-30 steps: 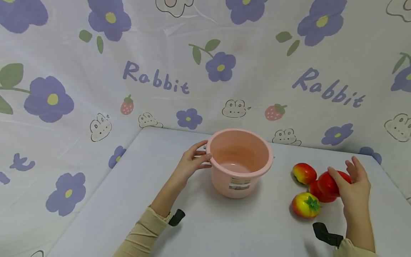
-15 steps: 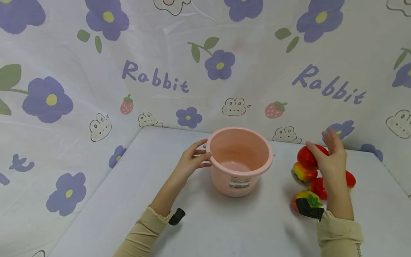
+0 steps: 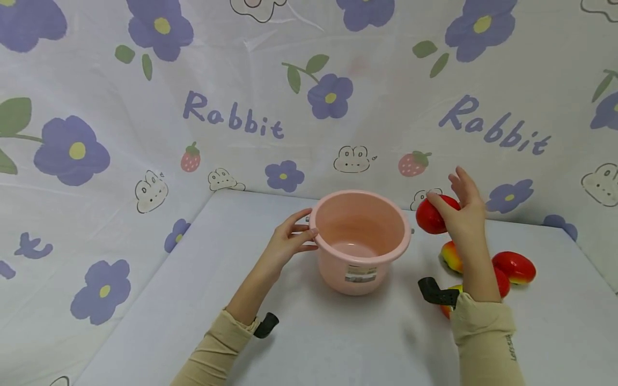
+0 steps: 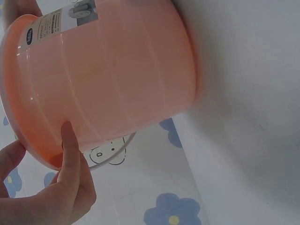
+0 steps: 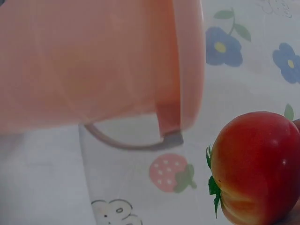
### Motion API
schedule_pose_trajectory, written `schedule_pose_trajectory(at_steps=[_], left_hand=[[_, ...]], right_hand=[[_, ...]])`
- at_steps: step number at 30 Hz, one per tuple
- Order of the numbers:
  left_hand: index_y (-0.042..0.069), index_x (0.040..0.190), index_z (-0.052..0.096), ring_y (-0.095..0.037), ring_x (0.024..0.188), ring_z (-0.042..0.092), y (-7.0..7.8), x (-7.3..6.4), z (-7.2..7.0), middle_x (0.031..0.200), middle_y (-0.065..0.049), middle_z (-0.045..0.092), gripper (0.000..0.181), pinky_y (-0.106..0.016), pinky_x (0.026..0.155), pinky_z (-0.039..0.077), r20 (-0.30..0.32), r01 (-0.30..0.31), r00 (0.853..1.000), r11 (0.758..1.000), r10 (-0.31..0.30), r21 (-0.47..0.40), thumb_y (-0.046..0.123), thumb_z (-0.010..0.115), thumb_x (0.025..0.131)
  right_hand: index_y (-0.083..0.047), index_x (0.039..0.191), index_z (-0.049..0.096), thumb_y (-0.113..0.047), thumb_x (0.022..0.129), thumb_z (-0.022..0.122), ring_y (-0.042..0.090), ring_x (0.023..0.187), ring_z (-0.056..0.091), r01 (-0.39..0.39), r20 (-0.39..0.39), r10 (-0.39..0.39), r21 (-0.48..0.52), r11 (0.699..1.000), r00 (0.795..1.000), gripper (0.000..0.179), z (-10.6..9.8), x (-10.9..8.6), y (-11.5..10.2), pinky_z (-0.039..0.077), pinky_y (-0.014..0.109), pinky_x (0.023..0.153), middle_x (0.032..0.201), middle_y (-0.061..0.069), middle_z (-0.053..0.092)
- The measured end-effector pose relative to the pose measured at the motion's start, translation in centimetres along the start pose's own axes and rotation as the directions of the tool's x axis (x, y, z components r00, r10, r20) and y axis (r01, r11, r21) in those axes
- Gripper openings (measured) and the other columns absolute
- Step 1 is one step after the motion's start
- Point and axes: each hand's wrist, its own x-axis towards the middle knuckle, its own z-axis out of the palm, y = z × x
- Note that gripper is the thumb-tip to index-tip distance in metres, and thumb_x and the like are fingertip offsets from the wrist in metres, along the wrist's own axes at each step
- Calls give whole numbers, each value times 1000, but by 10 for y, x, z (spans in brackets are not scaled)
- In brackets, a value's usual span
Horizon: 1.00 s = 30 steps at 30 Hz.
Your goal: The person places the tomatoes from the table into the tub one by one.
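A pink bucket (image 3: 354, 271) stands upright at the middle of the table, its inside bare in the head view. At its left rim my left hand (image 3: 285, 246) pinches the wall, thumb on the rim and fingers against the outside, as the left wrist view shows. My right hand (image 3: 465, 217) holds a red tomato (image 3: 433, 215) above the table, just right of the bucket's rim. In the right wrist view, the tomato (image 5: 255, 168) has green leaves at its stem end, and the bucket (image 5: 93, 65) is close by.
Several more red and yellow fruits lie on the table at the right, partly hidden by my right forearm; one red fruit (image 3: 514, 267) shows fully. A white cloth (image 3: 328, 99) with flowers and rabbits hangs behind the table (image 3: 314, 343).
My right hand has carried the tomato up and left from the fruits at the right toward the bucket. The left hand and the bucket have stayed in place.
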Motion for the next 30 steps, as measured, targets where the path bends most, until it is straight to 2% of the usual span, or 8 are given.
schedule_pose_trajectory(at_steps=[13,17,22,30], left_hand=[[20,146,44,-20,101,67,0,-1,0,127,-20,57,55,-40,92,58,-2,-5,1000,1000,5,-5,18,64,94],[21,146,44,-21,103,65,0,-1,0,128,-19,57,56,-40,93,58,-2,0,1000,1000,0,-3,19,64,94],[20,146,45,-18,97,68,-1,-1,-1,126,-20,57,55,-40,91,58,-2,-10,1000,1000,10,-13,17,64,94],[22,146,44,-19,100,67,-2,0,-1,128,-19,56,55,-38,92,58,21,-15,1000,1000,15,8,20,64,95]], right_hand=[[-37,155,17,-26,93,64,30,150,24,96,62,-101,89,991,993,78,29,1,-29,39,54,112,162,-1,27],[-36,155,20,-25,92,65,31,149,27,117,79,-125,94,989,989,78,38,1,-39,41,55,110,161,1,30],[-36,155,21,-25,92,66,32,149,28,138,97,-146,88,987,985,78,49,1,-47,43,55,109,160,1,31],[-35,155,22,-24,92,66,23,150,27,167,139,-182,110,980,973,77,61,3,-54,40,54,112,160,-3,32]])
